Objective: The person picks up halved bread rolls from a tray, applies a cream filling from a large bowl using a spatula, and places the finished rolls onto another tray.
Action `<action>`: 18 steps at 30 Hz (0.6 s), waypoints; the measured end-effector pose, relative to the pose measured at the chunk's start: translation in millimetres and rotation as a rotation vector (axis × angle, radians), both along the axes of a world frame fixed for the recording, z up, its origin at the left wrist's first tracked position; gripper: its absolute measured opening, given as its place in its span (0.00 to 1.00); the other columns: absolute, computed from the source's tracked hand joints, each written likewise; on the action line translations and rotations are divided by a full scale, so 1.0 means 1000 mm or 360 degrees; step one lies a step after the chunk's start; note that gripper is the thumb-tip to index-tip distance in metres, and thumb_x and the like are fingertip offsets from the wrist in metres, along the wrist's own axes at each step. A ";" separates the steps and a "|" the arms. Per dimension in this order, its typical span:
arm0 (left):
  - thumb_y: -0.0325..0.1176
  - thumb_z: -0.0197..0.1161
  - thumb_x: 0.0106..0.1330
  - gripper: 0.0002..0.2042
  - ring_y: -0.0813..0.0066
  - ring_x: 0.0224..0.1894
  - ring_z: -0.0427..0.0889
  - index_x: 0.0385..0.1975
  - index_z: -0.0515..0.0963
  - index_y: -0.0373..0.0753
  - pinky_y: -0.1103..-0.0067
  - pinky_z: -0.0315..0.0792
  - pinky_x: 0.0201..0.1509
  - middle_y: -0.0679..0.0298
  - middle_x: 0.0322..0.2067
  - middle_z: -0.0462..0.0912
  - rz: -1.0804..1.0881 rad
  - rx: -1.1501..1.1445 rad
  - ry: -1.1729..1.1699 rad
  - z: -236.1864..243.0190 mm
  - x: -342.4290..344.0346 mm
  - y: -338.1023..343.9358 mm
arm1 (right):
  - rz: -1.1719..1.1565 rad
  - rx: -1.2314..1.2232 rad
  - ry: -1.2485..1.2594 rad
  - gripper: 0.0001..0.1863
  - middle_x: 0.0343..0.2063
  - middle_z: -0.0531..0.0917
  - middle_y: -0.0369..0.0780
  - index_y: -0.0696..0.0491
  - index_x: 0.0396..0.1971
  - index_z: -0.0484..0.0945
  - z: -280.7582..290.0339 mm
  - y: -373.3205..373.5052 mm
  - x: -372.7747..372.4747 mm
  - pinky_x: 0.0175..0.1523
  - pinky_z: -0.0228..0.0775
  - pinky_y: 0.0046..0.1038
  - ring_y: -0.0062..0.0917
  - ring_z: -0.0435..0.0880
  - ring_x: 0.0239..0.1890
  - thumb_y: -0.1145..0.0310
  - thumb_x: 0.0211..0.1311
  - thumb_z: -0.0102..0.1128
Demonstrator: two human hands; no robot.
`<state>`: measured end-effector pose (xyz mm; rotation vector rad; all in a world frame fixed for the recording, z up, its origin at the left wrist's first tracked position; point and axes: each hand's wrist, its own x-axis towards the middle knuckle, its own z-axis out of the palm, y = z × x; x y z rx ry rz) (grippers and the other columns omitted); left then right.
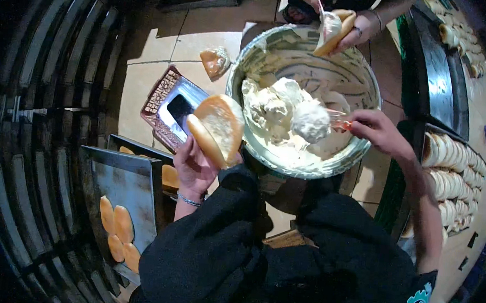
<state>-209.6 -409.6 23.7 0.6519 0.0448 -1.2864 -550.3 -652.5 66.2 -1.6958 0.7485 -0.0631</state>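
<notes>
Looks like the cream-loading step: left hand's (192, 169) fingers hold the split bun (225, 126) just left of the bowl (309, 173), right hand's (380, 133) fingers pinch the spreader (343, 125), cream (311, 122) heaped on it above the bowl. Next move likely calls for carrying the load left over the rim; crate (154, 86) crowds beyond the bun, co-worker's hand (365, 29) the far edge, open air mid-bowl.

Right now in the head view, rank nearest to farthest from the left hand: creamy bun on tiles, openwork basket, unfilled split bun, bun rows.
1. Unfilled split bun: in left hand.
2. Openwork basket: beyond, leftward.
3. Creamy bun: farther ahead, on tiles.
4. Bun rows: far right.
</notes>
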 end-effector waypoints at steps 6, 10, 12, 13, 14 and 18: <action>0.37 0.54 0.69 0.26 0.59 0.63 0.70 0.64 0.61 0.35 0.62 0.61 0.69 0.54 0.60 0.70 -0.0455 -0.0177 0.0179 0.002 -0.025 -0.038 | -0.0183 -0.0305 -0.0572 0.11 0.41 0.79 0.38 0.59 0.48 0.75 0.025 0.029 0.011 0.54 0.66 0.24 0.21 0.76 0.45 0.73 0.69 0.51; 0.36 0.54 0.70 0.23 0.60 0.60 0.73 0.62 0.64 0.34 0.63 0.65 0.67 0.54 0.58 0.72 -0.0587 -0.0160 0.0137 0.000 -0.034 -0.051 | -0.0314 -0.0519 -0.0765 0.12 0.39 0.79 0.41 0.57 0.47 0.75 0.012 0.033 0.033 0.52 0.67 0.28 0.28 0.77 0.44 0.79 0.65 0.50; 0.35 0.54 0.70 0.22 0.60 0.59 0.75 0.61 0.66 0.34 0.64 0.66 0.66 0.53 0.56 0.74 -0.0730 -0.0317 0.0328 0.004 -0.039 -0.059 | -0.0362 -0.0584 -0.0842 0.13 0.38 0.79 0.42 0.57 0.47 0.75 0.001 0.034 0.037 0.52 0.67 0.28 0.29 0.77 0.43 0.80 0.63 0.51; 0.36 0.54 0.70 0.21 0.60 0.59 0.75 0.60 0.66 0.33 0.64 0.67 0.65 0.53 0.56 0.75 -0.0747 -0.0311 0.0370 0.004 -0.041 -0.060 | -0.0411 -0.0612 -0.0907 0.14 0.37 0.78 0.42 0.56 0.47 0.75 -0.004 0.035 0.039 0.51 0.67 0.28 0.30 0.77 0.43 0.82 0.62 0.52; 0.36 0.54 0.69 0.21 0.60 0.59 0.75 0.59 0.67 0.33 0.64 0.67 0.65 0.53 0.55 0.75 -0.0765 -0.0312 0.0408 0.004 -0.043 -0.063 | -0.0364 -0.0751 -0.0789 0.17 0.37 0.78 0.42 0.55 0.47 0.76 -0.003 0.035 0.038 0.50 0.67 0.29 0.30 0.76 0.42 0.85 0.58 0.53; 0.37 0.56 0.69 0.22 0.61 0.59 0.74 0.60 0.67 0.33 0.64 0.68 0.65 0.52 0.56 0.74 -0.0854 -0.0506 0.0527 0.006 -0.048 -0.068 | -0.0408 -0.0710 -0.0731 0.21 0.36 0.77 0.41 0.54 0.49 0.77 -0.006 0.040 0.034 0.50 0.66 0.29 0.31 0.75 0.41 0.87 0.54 0.52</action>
